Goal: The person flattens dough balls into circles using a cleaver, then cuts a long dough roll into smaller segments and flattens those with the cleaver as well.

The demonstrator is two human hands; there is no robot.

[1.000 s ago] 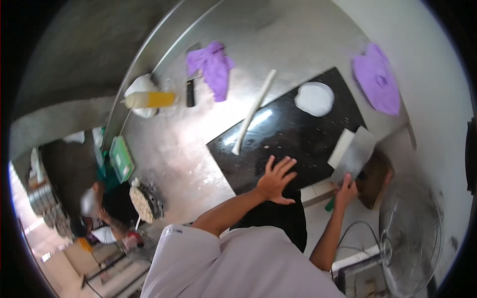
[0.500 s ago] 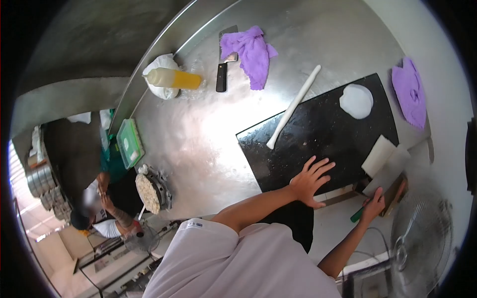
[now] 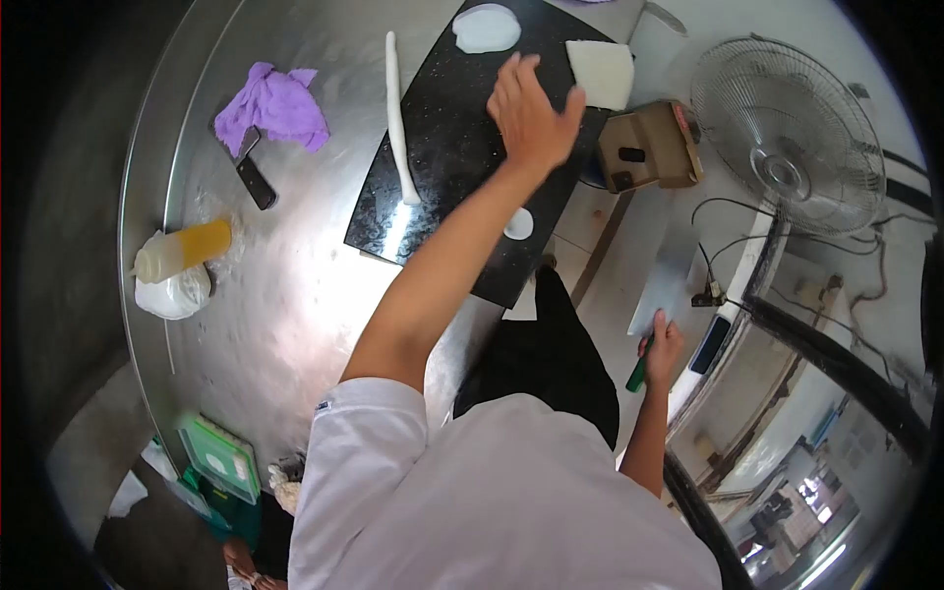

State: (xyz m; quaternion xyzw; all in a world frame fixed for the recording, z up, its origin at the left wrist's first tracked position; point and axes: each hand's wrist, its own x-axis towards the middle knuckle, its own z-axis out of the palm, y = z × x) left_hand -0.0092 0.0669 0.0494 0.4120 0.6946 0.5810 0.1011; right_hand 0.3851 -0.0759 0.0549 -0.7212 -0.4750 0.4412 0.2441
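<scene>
My left hand (image 3: 536, 116) is stretched over the black board (image 3: 447, 147), fingers apart and a little blurred, holding nothing visible. Off the board's right side, my right hand (image 3: 665, 349) is closed round the green handle of a broad-bladed cleaver (image 3: 666, 273), its blade pointing away from me. White flat dough rounds (image 3: 487, 29) lie at the board's far end. A smaller white dough piece (image 3: 518, 224) sits near its close edge, beside my left forearm. The long white dough rope (image 3: 395, 118) lies along the board's left side. A white square pad (image 3: 602, 75) rests at the right edge.
On the steel table (image 3: 295, 226) are a purple cloth (image 3: 275, 106), a black-handled knife (image 3: 257, 184) and a bottle of yellow liquid (image 3: 187, 250). A cardboard box (image 3: 644, 147) and a fan (image 3: 787, 138) stand right. A green-edged container (image 3: 218, 457) and another person's hands (image 3: 251, 570) are lower left.
The view has turned to the right. My right hand has drawn the cleaver away from the white pad. My left hand has moved from the board's near edge further over it.
</scene>
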